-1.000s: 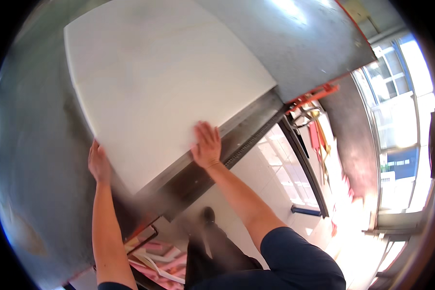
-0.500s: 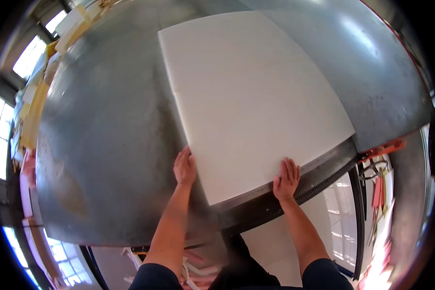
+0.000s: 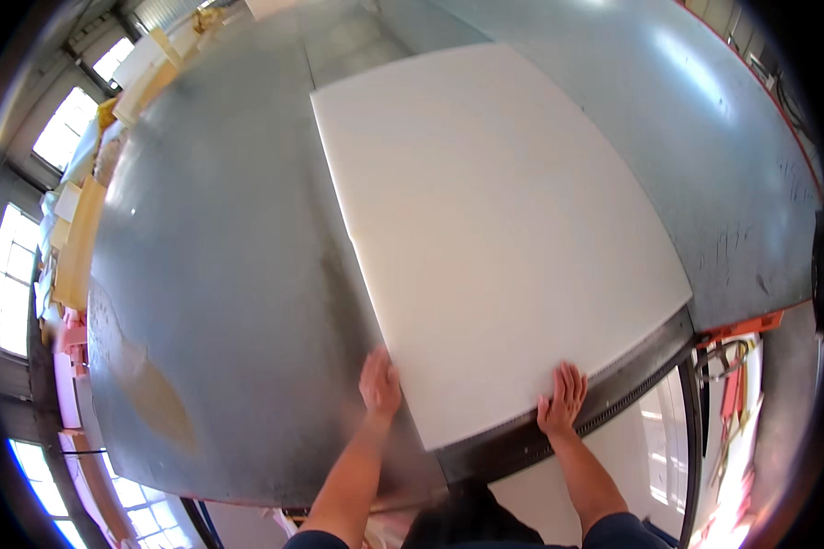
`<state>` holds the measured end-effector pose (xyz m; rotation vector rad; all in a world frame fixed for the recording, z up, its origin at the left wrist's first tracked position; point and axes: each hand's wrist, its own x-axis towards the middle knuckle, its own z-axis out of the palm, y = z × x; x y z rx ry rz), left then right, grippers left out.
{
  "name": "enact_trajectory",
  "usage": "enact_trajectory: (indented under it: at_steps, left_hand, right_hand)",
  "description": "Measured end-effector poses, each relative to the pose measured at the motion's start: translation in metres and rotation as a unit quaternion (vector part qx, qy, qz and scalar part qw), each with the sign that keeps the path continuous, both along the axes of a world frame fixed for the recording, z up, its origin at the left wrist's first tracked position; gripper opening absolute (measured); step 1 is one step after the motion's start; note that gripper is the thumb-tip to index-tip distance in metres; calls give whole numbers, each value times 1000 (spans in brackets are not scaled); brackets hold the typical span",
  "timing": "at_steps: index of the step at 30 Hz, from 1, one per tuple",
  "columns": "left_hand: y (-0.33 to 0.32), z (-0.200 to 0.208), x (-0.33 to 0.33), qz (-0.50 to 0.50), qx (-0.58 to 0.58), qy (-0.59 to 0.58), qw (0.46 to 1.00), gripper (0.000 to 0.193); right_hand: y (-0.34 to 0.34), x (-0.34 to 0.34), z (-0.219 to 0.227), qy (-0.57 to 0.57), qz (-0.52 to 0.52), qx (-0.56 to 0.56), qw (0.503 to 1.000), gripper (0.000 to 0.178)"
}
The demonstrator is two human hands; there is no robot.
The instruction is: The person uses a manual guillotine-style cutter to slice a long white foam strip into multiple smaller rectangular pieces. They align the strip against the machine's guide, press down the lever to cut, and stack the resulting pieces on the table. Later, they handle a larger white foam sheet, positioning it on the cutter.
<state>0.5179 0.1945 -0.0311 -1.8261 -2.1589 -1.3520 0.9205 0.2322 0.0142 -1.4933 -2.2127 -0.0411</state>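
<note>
A large white sheet (image 3: 513, 238), smooth and foam-like, lies flat on a grey metal table (image 3: 220, 274). Against its left edge, close to the near corner, rests my left hand (image 3: 380, 382), fingers stretched out and the palm low over the table. My right hand (image 3: 564, 399) lies on the sheet's near edge with its fingers extended forward over the white surface. Neither hand is wrapped round anything. Just below the near edge runs a dark metal rail (image 3: 604, 395) with a toothed strip.
Yellowish and white boards (image 3: 81, 242) are stacked beyond the table's left side. An orange-red part (image 3: 746, 328) sits at the table's right near corner, with a dark frame post (image 3: 691, 439) below it. Pale panels (image 3: 536, 480) are under the rail.
The view has tilted, so the sheet and both hands appear lower in the picture. Less of the marked strip along the sheet's near edge shows. Both hands keep to the same edges.
</note>
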Motion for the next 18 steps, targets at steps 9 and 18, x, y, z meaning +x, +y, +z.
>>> enact_trajectory:
  at_steps: [9, 18]
  left_hand:
    - [8, -1, 0, 10, -90, -55, 994, 45]
    - [6, 0, 4, 8, -93, -36, 995, 45]
  right_hand:
    - [4, -3, -12, 5, -10, -4, 1000, 59]
    - [5, 0, -15, 18, -10, -10, 1000, 60]
